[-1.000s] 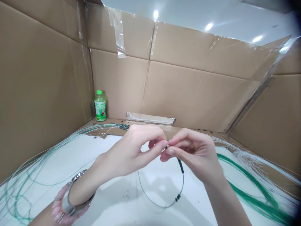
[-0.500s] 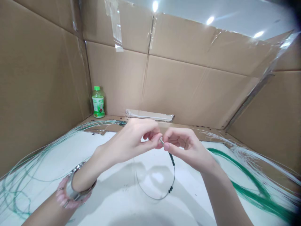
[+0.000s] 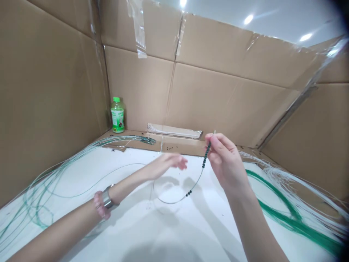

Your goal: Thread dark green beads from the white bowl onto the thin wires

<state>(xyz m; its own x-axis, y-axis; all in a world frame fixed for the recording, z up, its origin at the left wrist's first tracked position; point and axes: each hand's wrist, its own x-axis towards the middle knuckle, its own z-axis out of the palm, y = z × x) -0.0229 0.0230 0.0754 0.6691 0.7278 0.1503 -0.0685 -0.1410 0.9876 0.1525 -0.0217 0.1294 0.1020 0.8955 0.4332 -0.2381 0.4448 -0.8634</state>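
My right hand (image 3: 225, 154) is raised at right of centre, thumb and fingers pinched on a thin cord (image 3: 169, 202) near its end. A short pale tip pokes out above the fingers. Small dark green beads (image 3: 204, 160) sit in a row on the cord just below the pinch. A few more beads (image 3: 188, 193) hang lower on its loop, which curves round toward my left forearm. My left hand (image 3: 170, 162) hovers over the white table with its fingers loosely stretched and somewhat blurred. Nothing shows in it.
Green and white strands (image 3: 79, 153) run along the left, ending in dark beaded tips. At the right lie green cord bundles (image 3: 283, 196) and white strands (image 3: 289, 174). A green-capped bottle (image 3: 118, 115) stands in the back corner, near a cardboard strip (image 3: 174, 131). Cardboard walls (image 3: 218, 98) surround the white table (image 3: 131, 236).
My hands were together at the cord's end. The left has let go and drawn away to the left. The right has lifted the beaded cord, and the view has shifted slightly.
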